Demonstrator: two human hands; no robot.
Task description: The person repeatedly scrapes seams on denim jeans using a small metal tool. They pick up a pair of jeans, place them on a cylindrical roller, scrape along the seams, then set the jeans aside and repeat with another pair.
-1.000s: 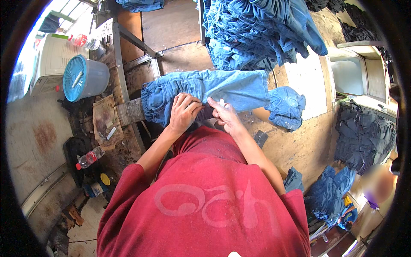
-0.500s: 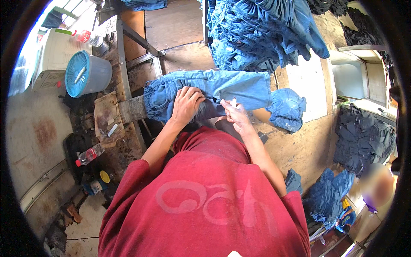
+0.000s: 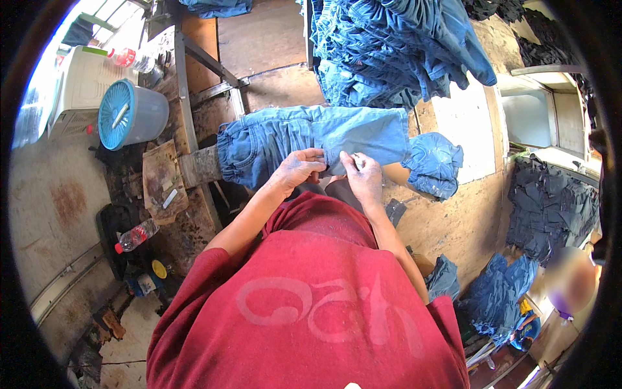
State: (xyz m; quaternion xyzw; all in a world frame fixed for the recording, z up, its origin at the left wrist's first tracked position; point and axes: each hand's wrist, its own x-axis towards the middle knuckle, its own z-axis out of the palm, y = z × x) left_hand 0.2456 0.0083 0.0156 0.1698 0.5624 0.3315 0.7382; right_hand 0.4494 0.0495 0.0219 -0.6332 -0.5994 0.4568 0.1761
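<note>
A pair of light blue jeans (image 3: 272, 139) lies stretched across in front of me, its gathered waistband to the left. My left hand (image 3: 301, 170) is closed on the near edge of the denim, about mid-length. Close beside it on the right, my right hand (image 3: 364, 178) is also closed at that edge, finger and thumb pinched together. A small white stick, mostly hidden, shows between its fingers. Just past the jeans' right end sits a bunched piece of blue denim (image 3: 434, 165).
Beyond the jeans hangs a thick pile of blue denim garments (image 3: 389, 52). At the left stand a clear bucket with a blue lid (image 3: 146, 115) and a plastic bottle (image 3: 137, 235). Dark garments (image 3: 551, 207) and more denim (image 3: 495, 298) lie at the right.
My left hand has moved right, from lying on the upper part of the jeans to pinching their near edge. The right hand has turned slightly, hiding most of the white stick.
</note>
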